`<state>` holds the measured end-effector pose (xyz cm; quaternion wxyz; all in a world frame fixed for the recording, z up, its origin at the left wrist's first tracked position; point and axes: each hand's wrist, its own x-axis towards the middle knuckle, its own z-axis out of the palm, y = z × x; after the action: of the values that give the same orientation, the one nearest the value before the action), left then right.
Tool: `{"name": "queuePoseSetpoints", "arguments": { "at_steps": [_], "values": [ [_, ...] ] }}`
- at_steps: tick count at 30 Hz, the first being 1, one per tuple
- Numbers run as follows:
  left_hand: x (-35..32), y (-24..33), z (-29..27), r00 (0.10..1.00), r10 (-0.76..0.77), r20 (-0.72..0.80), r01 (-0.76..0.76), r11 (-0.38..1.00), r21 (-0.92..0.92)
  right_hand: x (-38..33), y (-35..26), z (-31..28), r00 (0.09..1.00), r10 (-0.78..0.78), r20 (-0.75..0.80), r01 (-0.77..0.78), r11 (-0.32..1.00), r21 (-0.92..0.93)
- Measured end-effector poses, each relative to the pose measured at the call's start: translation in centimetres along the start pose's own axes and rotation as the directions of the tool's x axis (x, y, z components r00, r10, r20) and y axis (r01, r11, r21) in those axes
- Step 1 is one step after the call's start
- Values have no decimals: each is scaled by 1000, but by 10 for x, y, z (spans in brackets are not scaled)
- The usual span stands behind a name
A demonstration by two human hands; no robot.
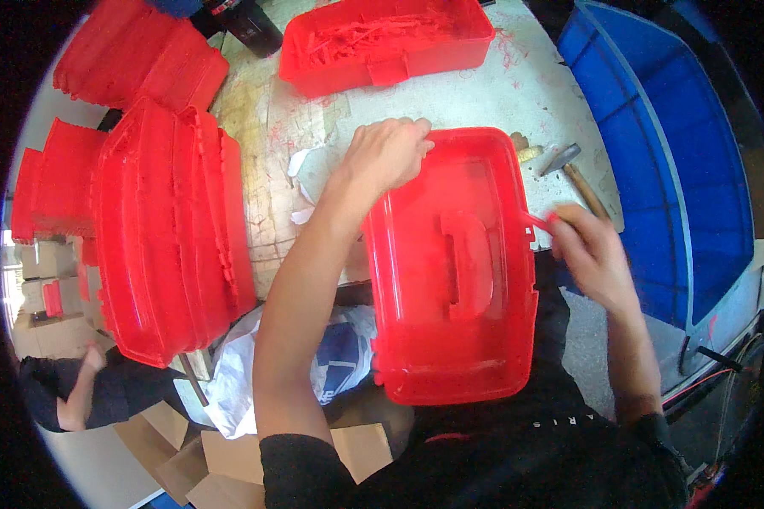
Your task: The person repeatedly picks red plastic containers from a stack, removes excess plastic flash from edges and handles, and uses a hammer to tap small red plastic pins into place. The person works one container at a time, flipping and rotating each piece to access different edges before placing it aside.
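A shallow red plastic box lid (424, 331) with a raised handle shape in its middle is held tilted in front of my body, above the table's near edge. My left hand (386, 154) is closed over its far left corner, fingers wrapped around the rim. At the lid's right edge, my right hand (592, 254) is closed on a slim red piece (536, 222) that touches the rim. Whether that piece is a tool or a strip of the plastic, I cannot tell.
A red box (386, 69) of plastic scraps stands at the back of the worktable (535, 93). Stacked red plastic parts (165, 246) fill the left. A hammer (584, 188) lies right, beside a blue bin (654, 170). Cardboard boxes (229, 458) and another person's arm (78, 394) are lower left.
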<state>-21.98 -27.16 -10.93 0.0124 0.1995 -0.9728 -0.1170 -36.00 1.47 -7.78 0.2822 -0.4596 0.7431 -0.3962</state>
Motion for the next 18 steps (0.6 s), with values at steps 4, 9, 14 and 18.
{"name": "queuePoseSetpoints", "arguments": {
  "at_steps": [4,9,14,18],
  "values": [
    [-18,-1,-3,1000,-2,-16,2,1000,2,84,-25,49,962,-271,44,237,736,-634],
    [-25,-14,0,999,35,-33,-40,988,-151,123,-18,76,971,-167,170,237,611,-755],
    [-9,-23,1,994,-10,106,33,977,-212,130,-23,71,976,-182,117,214,728,-652],
    [3,-23,1,995,47,89,-29,981,-192,135,-24,72,964,-209,164,261,632,-729]
  ]
}}
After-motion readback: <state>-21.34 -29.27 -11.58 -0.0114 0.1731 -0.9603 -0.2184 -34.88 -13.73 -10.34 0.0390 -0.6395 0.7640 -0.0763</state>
